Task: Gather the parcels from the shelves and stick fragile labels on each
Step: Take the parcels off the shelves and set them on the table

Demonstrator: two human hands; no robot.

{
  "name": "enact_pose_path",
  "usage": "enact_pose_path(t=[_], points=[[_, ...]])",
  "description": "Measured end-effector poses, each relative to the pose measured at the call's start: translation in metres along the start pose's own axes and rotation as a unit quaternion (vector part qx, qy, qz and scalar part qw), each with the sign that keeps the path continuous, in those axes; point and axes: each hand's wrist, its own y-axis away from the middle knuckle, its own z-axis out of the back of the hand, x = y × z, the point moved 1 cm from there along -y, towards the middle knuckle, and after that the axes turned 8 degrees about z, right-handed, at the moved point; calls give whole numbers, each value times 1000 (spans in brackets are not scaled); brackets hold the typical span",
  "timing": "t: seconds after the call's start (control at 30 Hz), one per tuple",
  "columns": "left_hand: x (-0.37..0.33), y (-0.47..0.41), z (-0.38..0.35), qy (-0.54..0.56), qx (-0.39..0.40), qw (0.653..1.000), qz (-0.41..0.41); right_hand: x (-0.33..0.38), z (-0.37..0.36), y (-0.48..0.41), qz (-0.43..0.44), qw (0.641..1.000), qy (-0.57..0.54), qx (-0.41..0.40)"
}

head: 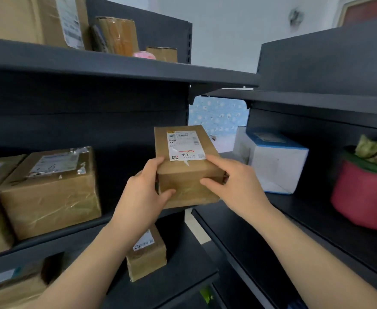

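A small brown cardboard parcel (pixel 186 166) with a white shipping label on top is held in front of the dark shelves, at the gap between two shelf units. My left hand (pixel 144 190) grips its left near corner, thumb on the front face. My right hand (pixel 230 181) grips its right near corner, fingers over the top edge. More brown parcels stay on the shelves: a larger one (pixel 49 192) to the left, a small one (pixel 147 253) on the shelf below, several on the top shelf (pixel 116 35).
The right shelf unit (pixel 317 210) holds a white and blue box (pixel 274 161) and a red pot with a plant (pixel 363 192). A pink roll (pixel 144 55) lies on the top left shelf. Dark shelf edges stick out above and below my hands.
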Motion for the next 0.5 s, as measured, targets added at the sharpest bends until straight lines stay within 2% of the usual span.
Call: enact_pose_path(t=[0.27, 0.5], points=[[-25, 66, 13, 92, 108, 986, -90, 65, 46, 109, -116, 988, 71, -69], [-56, 143, -9, 163, 244, 943, -161, 125, 93, 225, -247, 945, 186, -107]])
